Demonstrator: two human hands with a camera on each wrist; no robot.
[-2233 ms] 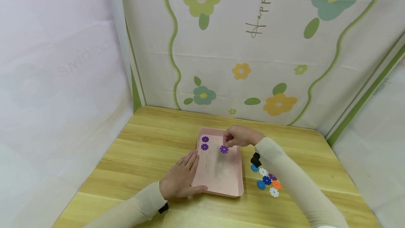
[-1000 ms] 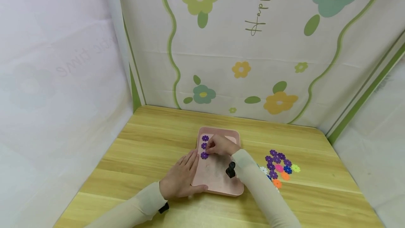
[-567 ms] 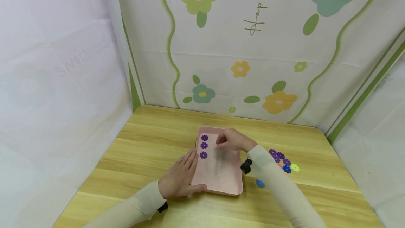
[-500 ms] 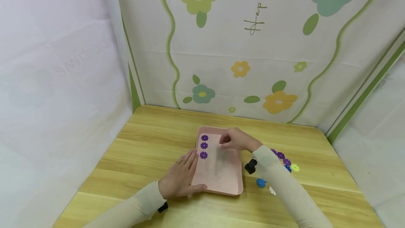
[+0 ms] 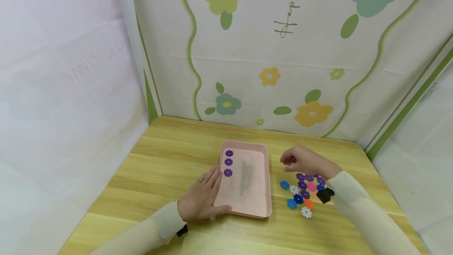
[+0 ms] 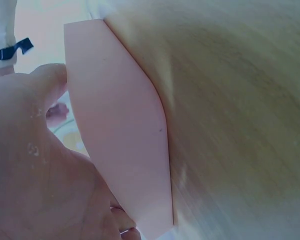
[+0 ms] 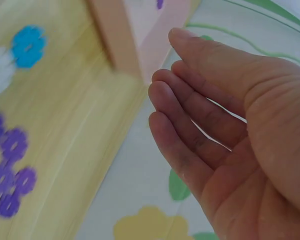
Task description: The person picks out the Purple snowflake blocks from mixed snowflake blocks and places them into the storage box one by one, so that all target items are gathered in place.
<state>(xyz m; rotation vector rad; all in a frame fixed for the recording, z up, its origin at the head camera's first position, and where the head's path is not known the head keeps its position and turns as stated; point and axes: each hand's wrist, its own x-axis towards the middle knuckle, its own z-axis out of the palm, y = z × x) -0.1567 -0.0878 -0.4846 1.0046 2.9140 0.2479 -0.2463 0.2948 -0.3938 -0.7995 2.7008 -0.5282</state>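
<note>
A shallow pink tray point(image 5: 256, 158) lies on the table with three purple notched plastic discs point(image 5: 228, 162) in a column along its left side. My left hand point(image 5: 201, 196) rests on the tray's left front rim, fingers straight; in the left wrist view its thumb and fingers lie along the edge of the pink wall point(image 6: 120, 115). To the right of the tray my right hand point(image 5: 307, 161) hovers behind the loose discs. Nothing is held in it: the right wrist view shows its fingers point(image 7: 190, 107) loosely bent and the thumb apart from them.
Right of the tray lie loose discs: several purple point(image 5: 302, 185), light blue point(image 5: 291, 204), dark blue point(image 5: 298, 198), white point(image 5: 306, 212), orange point(image 5: 309, 204) and pink point(image 5: 312, 187). Some are hidden by the right wrist. A flower-printed cloth point(image 5: 247, 50) stands behind the table.
My right hand set a third purple disc down below the other two in the tray, let go, and moved right, out over the table. The left hand stayed on the rim.
</note>
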